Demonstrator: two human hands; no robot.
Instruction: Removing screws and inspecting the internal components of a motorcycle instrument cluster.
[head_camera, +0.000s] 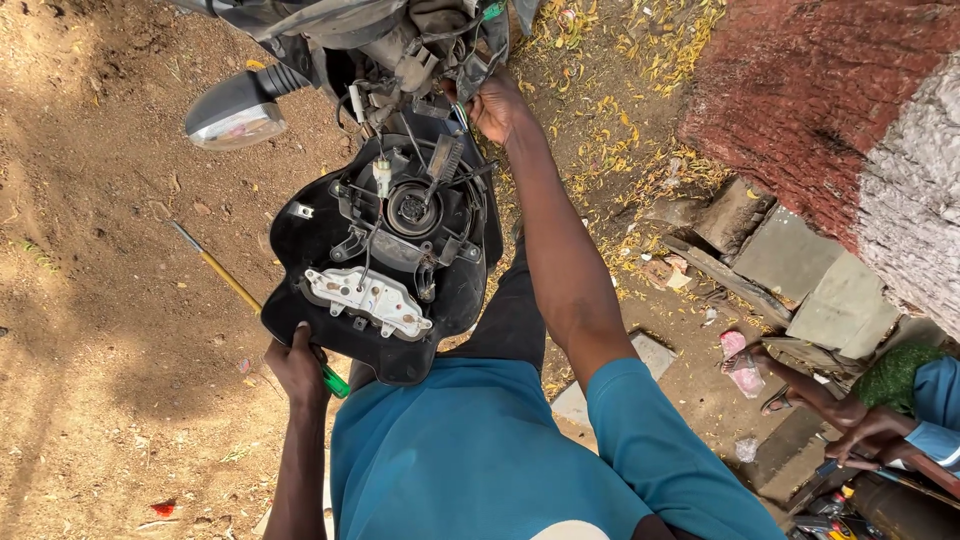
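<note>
The left hand (297, 366) grips the lower edge of a black scooter headlight housing (385, 265), fingers curled around the rim, and the same hand seems to hold a screwdriver (232, 282) with a yellow shaft and green handle tip poking out under the panel. The housing hangs tilted with its back side facing up, showing the round bulb socket (411, 209) in the middle and a pale metal bracket (370, 297) lower down. The right hand (497, 105) is up at the scooter's front frame (400, 50), fingers pinched on the wiring (462, 95) that runs between frame and housing. Those cables cross the gap and tie the panel to the machine, so it sits close against the bodywork.

To the left, a turn indicator (235, 115) with a clear lens sticks out on its black stalk. Below, the person's blue shirt (480, 450) fills the foreground.

The ground is bare brown dirt (90, 300), sunlit in patches, with yellow fallen leaves (640, 60) scattered near the upper right. A large tree trunk (850, 110) painted red and white rises at the right, with flat stone slabs (800, 270) at its base. At the lower right edge another person's hand (870, 435) and a blue sleeve (935, 415) reach over some tools (830, 510).
</note>
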